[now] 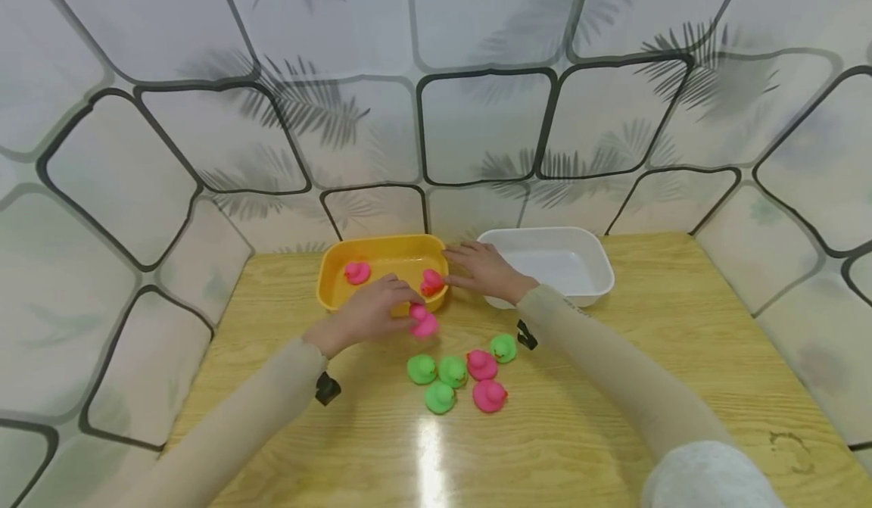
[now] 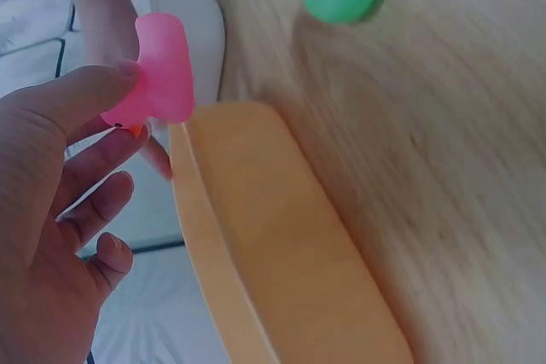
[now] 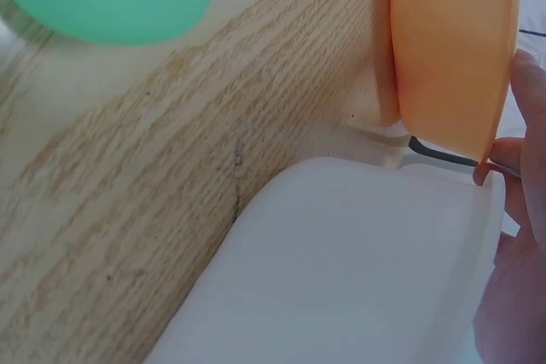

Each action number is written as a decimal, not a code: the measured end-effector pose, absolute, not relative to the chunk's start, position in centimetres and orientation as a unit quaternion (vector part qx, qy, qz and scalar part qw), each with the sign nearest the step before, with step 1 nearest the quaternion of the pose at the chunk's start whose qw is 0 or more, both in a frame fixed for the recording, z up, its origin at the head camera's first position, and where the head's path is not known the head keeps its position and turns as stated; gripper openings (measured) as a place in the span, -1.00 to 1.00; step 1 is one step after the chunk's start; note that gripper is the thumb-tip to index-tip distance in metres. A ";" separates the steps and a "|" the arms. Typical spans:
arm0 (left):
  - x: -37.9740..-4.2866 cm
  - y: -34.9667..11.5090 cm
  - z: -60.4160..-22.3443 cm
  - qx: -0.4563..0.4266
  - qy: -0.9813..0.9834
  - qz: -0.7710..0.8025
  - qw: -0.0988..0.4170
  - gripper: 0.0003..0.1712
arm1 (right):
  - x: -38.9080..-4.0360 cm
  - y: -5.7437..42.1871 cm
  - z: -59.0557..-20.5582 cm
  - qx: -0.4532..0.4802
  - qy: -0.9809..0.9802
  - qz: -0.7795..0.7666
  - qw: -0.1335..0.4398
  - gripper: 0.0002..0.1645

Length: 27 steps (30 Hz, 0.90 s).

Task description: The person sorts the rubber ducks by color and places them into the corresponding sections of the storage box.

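My left hand [image 1: 371, 307] pinches a pink rubber duck [image 1: 424, 321] between thumb and fingers, at the front rim of the yellow tub [image 1: 327, 281]. In the left wrist view, this duck [image 2: 166, 66] hangs above the tub's edge with its beak downward. Inside the tub are two pink ducks, one on the left [image 1: 357, 272] and another at the right end [image 1: 431, 282]. My right hand [image 1: 487, 269] reaches over the white tub [image 1: 599, 273], its extended fingers at the yellow tub's right rim. In the right wrist view, its fingers [image 3: 531, 91] are partly hidden behind that rim.
On the wooden table [image 1: 306, 447], in front of the tubs, lie several green ducks [image 1: 440, 397] and two pink ducks [image 1: 490, 396], close together. The white tub stands just right of the yellow one. A patterned wall [image 1: 484, 129] rises behind.
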<state>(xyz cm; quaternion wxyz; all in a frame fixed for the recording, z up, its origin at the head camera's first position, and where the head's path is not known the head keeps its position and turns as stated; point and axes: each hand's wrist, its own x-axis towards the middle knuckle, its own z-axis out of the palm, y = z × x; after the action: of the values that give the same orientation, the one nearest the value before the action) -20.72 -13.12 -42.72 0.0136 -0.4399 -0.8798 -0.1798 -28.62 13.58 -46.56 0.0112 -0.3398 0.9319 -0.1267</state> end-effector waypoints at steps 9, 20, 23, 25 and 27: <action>-22.8 -14.9 -41.8 -0.383 -0.899 -0.212 -0.010 -0.70 | -28.6 13.6 -46.3 -0.334 0.935 -0.123 0.011 -0.20; -24.5 -16.6 -40.5 -0.365 -0.912 -0.185 0.017 -0.71 | -28.7 13.6 -46.3 -0.344 0.929 -0.135 0.006 -0.23; -25.0 -17.1 -40.1 -0.356 -0.919 -0.168 0.020 -0.69 | -28.7 13.5 -46.3 -0.343 0.930 -0.130 0.011 -0.23; -25.3 -17.5 -39.8 -0.346 -0.924 -0.161 0.019 -0.69 | -28.7 13.5 -46.3 -0.342 0.931 -0.128 0.014 -0.22; -25.7 -17.8 -39.5 -0.337 -0.929 -0.155 0.018 -0.69 | -28.7 13.4 -46.2 -0.341 0.931 -0.130 0.016 -0.22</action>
<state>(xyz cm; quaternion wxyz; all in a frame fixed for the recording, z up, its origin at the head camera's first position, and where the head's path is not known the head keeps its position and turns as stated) -25.74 -17.77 -39.54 0.0178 -0.3367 -0.9286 -0.1553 -28.70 13.43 -46.19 0.0159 -0.3410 0.9308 -0.1303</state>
